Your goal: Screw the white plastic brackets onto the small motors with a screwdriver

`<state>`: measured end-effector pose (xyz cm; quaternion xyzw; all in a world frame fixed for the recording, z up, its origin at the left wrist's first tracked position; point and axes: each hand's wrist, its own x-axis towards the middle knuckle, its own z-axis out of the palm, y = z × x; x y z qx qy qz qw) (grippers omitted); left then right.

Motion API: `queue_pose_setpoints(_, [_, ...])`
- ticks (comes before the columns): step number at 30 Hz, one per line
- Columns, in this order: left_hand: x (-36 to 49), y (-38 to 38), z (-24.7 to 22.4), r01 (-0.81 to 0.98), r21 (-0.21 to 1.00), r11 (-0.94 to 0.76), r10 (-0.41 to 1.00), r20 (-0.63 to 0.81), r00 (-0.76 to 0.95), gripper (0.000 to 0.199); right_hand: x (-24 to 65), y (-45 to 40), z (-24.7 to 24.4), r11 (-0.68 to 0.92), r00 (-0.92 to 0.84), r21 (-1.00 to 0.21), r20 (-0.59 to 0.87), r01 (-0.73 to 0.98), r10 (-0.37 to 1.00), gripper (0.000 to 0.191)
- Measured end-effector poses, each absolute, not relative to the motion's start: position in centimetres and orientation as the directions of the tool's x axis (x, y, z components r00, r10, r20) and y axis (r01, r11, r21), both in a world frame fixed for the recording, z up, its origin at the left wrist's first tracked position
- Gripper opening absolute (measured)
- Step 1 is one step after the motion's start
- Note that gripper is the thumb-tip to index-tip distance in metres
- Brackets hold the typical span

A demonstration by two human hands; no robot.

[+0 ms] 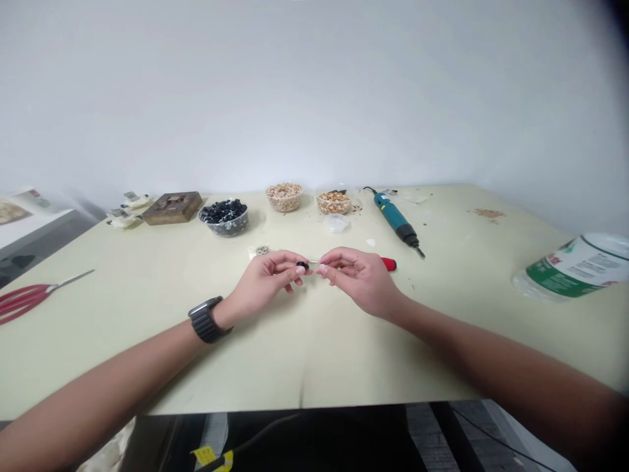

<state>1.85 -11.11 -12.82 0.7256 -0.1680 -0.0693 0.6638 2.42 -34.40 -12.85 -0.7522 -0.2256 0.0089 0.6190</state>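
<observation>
Near the middle of the table, my left hand (269, 278) pinches a small black part (303, 265) between thumb and fingertips. My right hand (362, 278) holds a thin metal piece (314, 262) whose tip meets or nearly meets the black part. Behind my right fingers lies a red handle (389, 264), partly hidden. A small round patterned piece (262, 250) is just beyond my left hand. A clear tub of black parts (226, 217) stands farther back on the left.
Two tubs of small brownish pieces (284, 196) (334, 202), a wooden block (173, 208) and a teal power tool (394, 216) stand toward the back. Red-handled scissors (29, 300) lie left; a large labelled container (574, 267) is right. The table's front edge (314, 405) is near.
</observation>
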Motion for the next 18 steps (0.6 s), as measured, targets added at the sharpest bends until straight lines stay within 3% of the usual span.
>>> queue_pose_setpoints(9, [1.6, -11.3, -12.9, 0.176, 0.97, 0.165, -0.355, -0.108, 0.928, 0.039, 2.3, -34.5, -12.7, -0.19, 0.846, -0.859, 0.387, 0.476, 0.366, 0.017])
queue_pose_setpoints(18, [0.8, -11.9, -12.2, 0.214, 0.969, 0.127, -0.399, -0.147, 0.905, 0.038, 2.5, -34.3, -13.3, -0.206, 0.788, -0.779, 0.509, 0.593, 0.345, 0.01])
